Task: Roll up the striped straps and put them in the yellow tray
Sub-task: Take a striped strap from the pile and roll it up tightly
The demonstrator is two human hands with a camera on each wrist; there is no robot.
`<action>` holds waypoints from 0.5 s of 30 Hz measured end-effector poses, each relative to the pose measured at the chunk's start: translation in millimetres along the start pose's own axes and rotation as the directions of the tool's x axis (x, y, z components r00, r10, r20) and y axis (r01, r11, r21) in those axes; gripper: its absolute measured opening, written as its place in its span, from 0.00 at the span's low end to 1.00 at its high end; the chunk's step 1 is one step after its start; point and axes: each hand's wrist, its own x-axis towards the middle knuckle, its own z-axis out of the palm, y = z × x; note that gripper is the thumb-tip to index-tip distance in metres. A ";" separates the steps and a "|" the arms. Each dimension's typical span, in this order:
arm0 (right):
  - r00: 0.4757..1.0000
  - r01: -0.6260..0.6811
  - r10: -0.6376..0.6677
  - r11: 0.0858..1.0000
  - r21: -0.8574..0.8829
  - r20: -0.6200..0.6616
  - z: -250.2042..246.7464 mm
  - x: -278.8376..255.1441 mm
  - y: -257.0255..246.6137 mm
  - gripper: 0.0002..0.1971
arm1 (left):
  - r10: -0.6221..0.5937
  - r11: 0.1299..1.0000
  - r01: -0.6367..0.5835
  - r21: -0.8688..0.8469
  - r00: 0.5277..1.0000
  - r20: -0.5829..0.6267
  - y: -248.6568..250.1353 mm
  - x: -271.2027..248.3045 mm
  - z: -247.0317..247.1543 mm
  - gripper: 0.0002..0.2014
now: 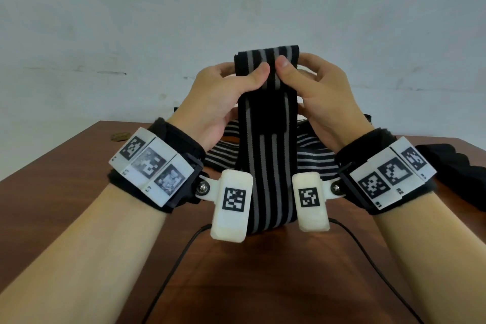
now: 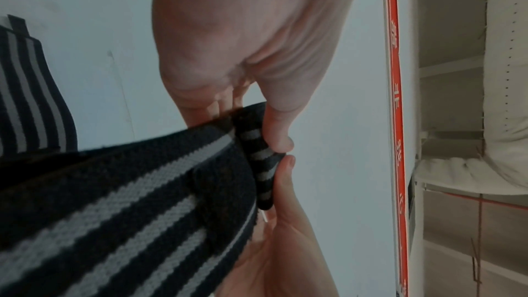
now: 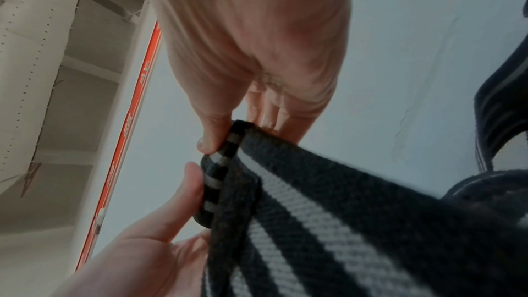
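A black strap with grey stripes (image 1: 268,166) is held upright above the brown table (image 1: 249,284). My left hand (image 1: 249,73) pinches its top end from the left, thumb on the near face and fingers behind. My right hand (image 1: 292,66) pinches the same end from the right. In the left wrist view the left hand (image 2: 268,121) presses its thumb on the bent-over strap end (image 2: 262,166). The right wrist view shows the right hand (image 3: 217,139) gripping that strap end (image 3: 220,180). More striped strap (image 1: 315,158) lies loose on the table behind. No yellow tray is in view.
A black ribbed object (image 1: 452,166) lies at the table's right edge. A small brown scrap (image 1: 121,136) sits at the far left. Thin black cables (image 1: 181,255) run over the near tabletop. A pale wall stands behind the table.
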 end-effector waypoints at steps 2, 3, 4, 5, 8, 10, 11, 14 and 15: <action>1.000 0.011 -0.011 1.000 0.010 -0.013 3.0 -0.5 -0.9 0.21 | 0.024 1.000 -0.025 -0.015 0.999 -0.023 1.0 0.6 -0.5 0.19; 1.000 0.008 -0.008 1.000 0.006 -0.009 4.7 -0.7 -1.3 0.21 | 0.033 0.999 -0.034 -0.025 0.999 -0.027 1.6 -0.1 0.2 0.19; 1.000 0.005 -0.005 1.000 -0.012 0.002 6.5 -0.8 -1.5 0.21 | 0.039 0.999 -0.040 -0.029 0.999 -0.031 1.7 -0.8 1.5 0.18; 1.000 0.003 -0.002 0.999 -0.042 0.017 7.8 -0.9 -1.4 0.22 | 0.045 0.998 -0.047 -0.037 0.998 -0.032 1.1 -1.1 3.2 0.16; 0.999 -0.012 0.018 0.991 -0.134 0.042 12.9 -3.0 -0.5 0.27 | 0.060 0.997 -0.060 -0.046 0.998 0.012 -2.6 -4.1 12.2 0.12; 0.999 -0.006 0.011 0.992 -0.124 0.040 15.4 -5.2 0.0 0.28 | 0.077 0.995 -0.075 -0.071 0.997 0.029 -4.7 -6.3 18.3 0.12; 1.000 0.007 -0.004 0.995 -0.104 0.028 15.6 -5.7 0.3 0.27 | 0.081 0.992 -0.077 -0.095 0.996 0.035 -4.8 -7.3 20.1 0.12; 0.999 0.049 -0.050 0.997 -0.061 -0.005 17.2 -5.8 -0.7 0.23 | 0.077 0.989 -0.068 -0.131 0.995 0.065 -1.2 -8.9 18.9 0.12; 0.999 0.051 -0.051 0.997 -0.056 -0.010 17.7 -4.9 0.1 0.22 | 0.073 0.990 -0.064 -0.127 0.995 0.071 0.2 -8.9 17.2 0.12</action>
